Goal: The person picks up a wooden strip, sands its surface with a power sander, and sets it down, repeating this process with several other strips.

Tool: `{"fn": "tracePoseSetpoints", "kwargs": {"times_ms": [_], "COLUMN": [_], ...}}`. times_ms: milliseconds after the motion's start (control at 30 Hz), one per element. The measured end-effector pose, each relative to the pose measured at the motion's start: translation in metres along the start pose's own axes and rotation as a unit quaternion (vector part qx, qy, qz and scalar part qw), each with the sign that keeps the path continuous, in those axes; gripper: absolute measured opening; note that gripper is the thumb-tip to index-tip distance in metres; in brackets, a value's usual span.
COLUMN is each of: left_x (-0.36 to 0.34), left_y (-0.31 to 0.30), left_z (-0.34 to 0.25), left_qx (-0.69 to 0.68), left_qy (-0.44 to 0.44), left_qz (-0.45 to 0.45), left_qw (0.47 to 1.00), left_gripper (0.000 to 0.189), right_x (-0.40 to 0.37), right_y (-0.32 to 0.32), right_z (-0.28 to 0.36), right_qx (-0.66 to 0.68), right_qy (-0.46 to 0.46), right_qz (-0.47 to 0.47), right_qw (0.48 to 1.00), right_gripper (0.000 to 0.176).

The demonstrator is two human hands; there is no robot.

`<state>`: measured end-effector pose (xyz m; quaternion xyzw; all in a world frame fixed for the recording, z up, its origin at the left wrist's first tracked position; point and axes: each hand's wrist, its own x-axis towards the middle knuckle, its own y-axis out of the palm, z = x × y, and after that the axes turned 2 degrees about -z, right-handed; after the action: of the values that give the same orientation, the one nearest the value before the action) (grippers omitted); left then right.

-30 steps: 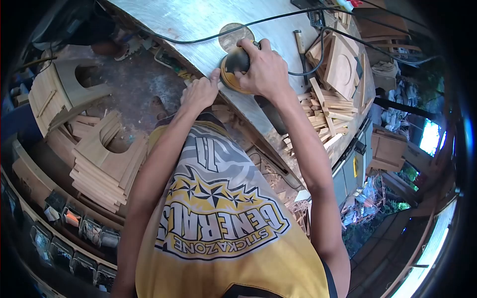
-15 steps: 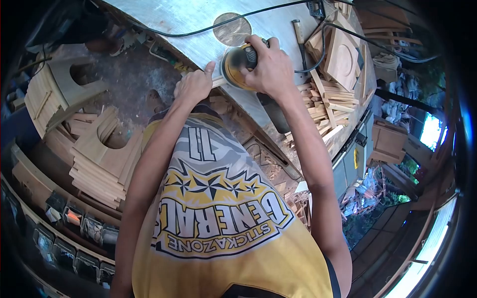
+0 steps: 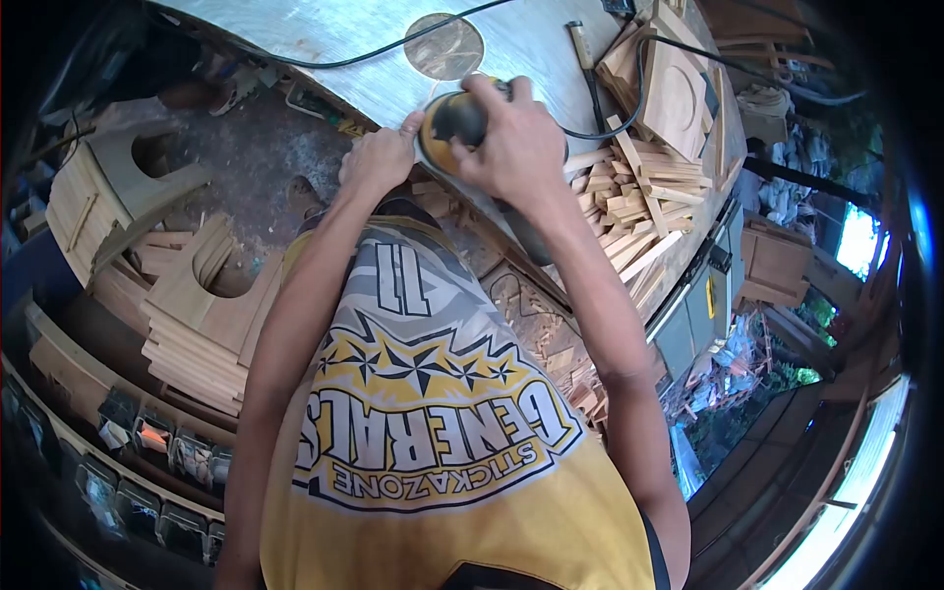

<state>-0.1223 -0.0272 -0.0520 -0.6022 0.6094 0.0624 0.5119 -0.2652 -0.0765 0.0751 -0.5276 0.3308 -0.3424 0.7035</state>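
My right hand is wrapped over the top of a yellow and black orbital sander, which sits at the near edge of the pale workbench. Just left of the sander, my left hand is closed at the bench edge with its thumb up, gripping a narrow wood strip that is now hidden behind the hand and the sander. The sander's rim is right at my left thumb. Beyond both hands, a round wooden disc lies on the bench.
A black cord crosses the bench. To the right are a chisel-like tool, a pile of wood offcuts and a panel with a round recess. Stacked boards with curved cutouts stand at the left. Someone's foot shows at upper left.
My right hand has moved the sander left, up against my left hand, covering the strip seen between them before. The view has shifted slightly.
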Motion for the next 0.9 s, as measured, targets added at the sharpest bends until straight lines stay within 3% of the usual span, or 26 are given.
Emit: {"fn": "tracePoseSetpoints", "kwargs": {"times_ms": [167, 267, 400, 433, 500, 600, 767, 900], "left_x": [-0.002, -0.003, -0.004, -0.004, -0.003, -0.003, -0.034, -0.085], "left_y": [-0.001, -0.002, 0.001, 0.001, 0.001, 0.006, -0.02, -0.068], "left_z": [0.002, 0.0, -0.001, -0.002, -0.001, 0.005, 0.029, 0.048], "left_qx": [0.014, 0.015, 0.029, 0.033, 0.019, 0.029, 0.076, 0.039], "left_qy": [0.01, 0.004, 0.015, 0.019, 0.0, 0.025, 0.06, 0.086], "left_qz": [-0.009, 0.005, -0.008, -0.006, -0.001, -0.015, -0.067, -0.2], "left_qw": [1.0, 1.0, 0.999, 0.999, 1.0, 0.999, 0.993, 0.975], "left_gripper": [0.089, 0.089, 0.09, 0.09, 0.09, 0.087, 0.079, 0.07], "right_x": [0.004, 0.007, 0.002, 0.001, -0.005, 0.002, 0.023, 0.036], "right_y": [-0.003, -0.01, -0.009, -0.013, -0.005, -0.011, -0.013, -0.011], "right_z": [-0.015, -0.038, -0.025, -0.011, -0.003, -0.009, -0.072, -0.101], "right_qx": [-0.013, -0.029, -0.031, -0.028, -0.032, -0.022, -0.018, -0.031], "right_qy": [-0.006, 0.057, 0.044, 0.048, 0.0, 0.017, 0.08, 0.12], "right_qz": [-0.009, -0.021, -0.01, 0.031, 0.012, 0.023, 0.007, -0.041], "right_qw": [1.0, 0.998, 0.998, 0.998, 0.999, 0.999, 0.997, 0.991], "right_gripper": [0.059, 0.058, 0.06, 0.059, 0.06, 0.06, 0.062, 0.06]}}
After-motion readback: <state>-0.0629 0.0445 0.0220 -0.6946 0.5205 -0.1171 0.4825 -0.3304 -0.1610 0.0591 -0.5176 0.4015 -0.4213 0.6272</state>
